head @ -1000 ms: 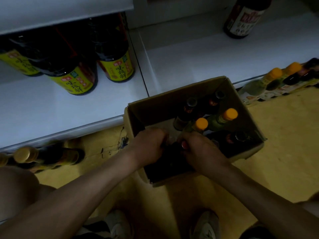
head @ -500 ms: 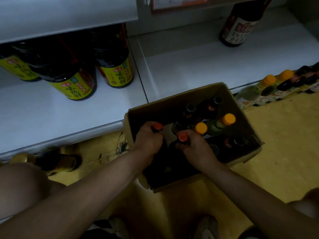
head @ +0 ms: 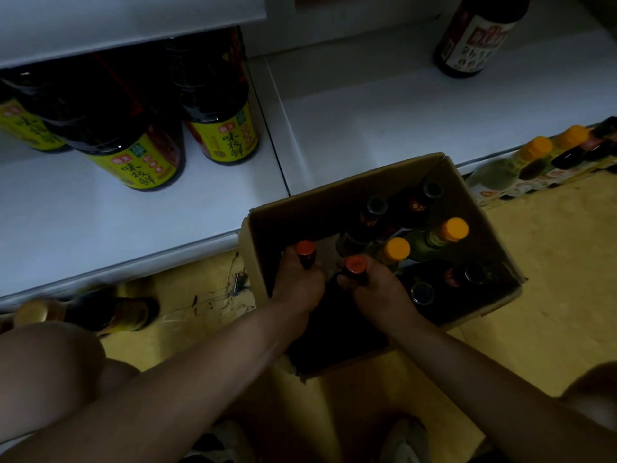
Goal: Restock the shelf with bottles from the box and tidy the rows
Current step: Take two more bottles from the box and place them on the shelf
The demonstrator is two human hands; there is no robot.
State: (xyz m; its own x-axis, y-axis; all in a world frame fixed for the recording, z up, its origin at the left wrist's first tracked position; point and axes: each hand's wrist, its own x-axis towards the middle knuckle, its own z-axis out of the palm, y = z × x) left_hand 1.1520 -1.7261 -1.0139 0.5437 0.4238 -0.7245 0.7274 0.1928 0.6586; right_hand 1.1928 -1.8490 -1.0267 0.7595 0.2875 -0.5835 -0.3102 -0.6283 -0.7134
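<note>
- Cardboard box [head: 334, 198] sits open-topped on the yellow floor [head: 551, 262], just in front of the white shelf [head: 400, 121], in the head view.
- The left hand [head: 298, 285] is in the box's near-left part, its grip clamped round the neck of a dark left bottle [head: 305, 250], whose red cap stands above the fingers.
- The right hand [head: 377, 289] is just beside it, its grip clamped on the neck of a second dark right bottle [head: 354, 266], also red-capped.
- A second ago both hands were sunk low in the box with the caps almost hidden. Both caps now stand clear of the knuckles and higher against the box's inner wall.
- The two bottle bodies are still inside the box, too dark to make out.
- Two orange-capped bottles [head: 453, 228] lean in the box to the right of the right hand, with dark-capped bottles [head: 374, 212] behind and beside them, placed as before.
- Yellow-labelled bottles [head: 220, 128] stand upright on the shelf at left, and a white-labelled bottle [head: 474, 45] stands at the back right.
- A row of floor bottles [head: 521, 158] lies under the shelf edge at right.
</note>
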